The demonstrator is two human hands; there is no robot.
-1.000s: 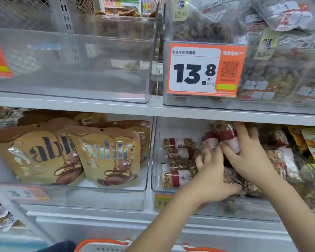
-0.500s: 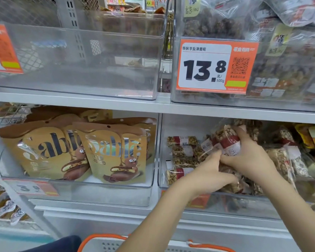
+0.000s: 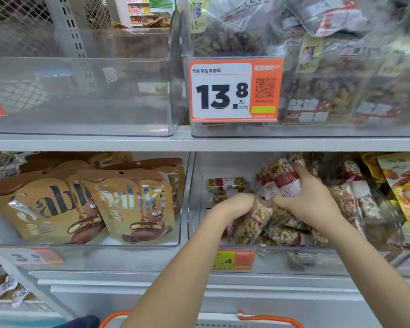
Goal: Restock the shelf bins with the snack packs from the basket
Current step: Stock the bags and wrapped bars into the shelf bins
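On the grey metal shelf [image 3: 104,144], 2 tiers of clear, hard plastic bins with square edges. Upper left bin [image 3: 81,95] shows bare glossy walls, lots of open room inside. Upper right bin [image 3: 341,131] is packed with crinkly clear bags of dark snacks, an orange-and-white price tag [image 3: 234,91] reading 13.8 on its front. Lower left bin [image 3: 85,245] holds flat matte-gold pouches [image 3: 133,204] standing upright, overlapping. Lower right bin [image 3: 270,254] holds the snack packs [image 3: 225,183]: small cylindrical nut bars in clear wrap with red-white bands, piled loosely; free space at its left wall and along the top under the shelf edge. Right hand [image 3: 308,202] reaches into this bin, fingers curled round a bunch of packs [image 3: 282,183] held tilted above the pile. Left hand [image 3: 234,204] is just beside it, fingers bent into the pile, pinching a wrapped pack [image 3: 258,216]. Basket [image 3: 223,320] with orange rim sits at bottom edge, below the arms.
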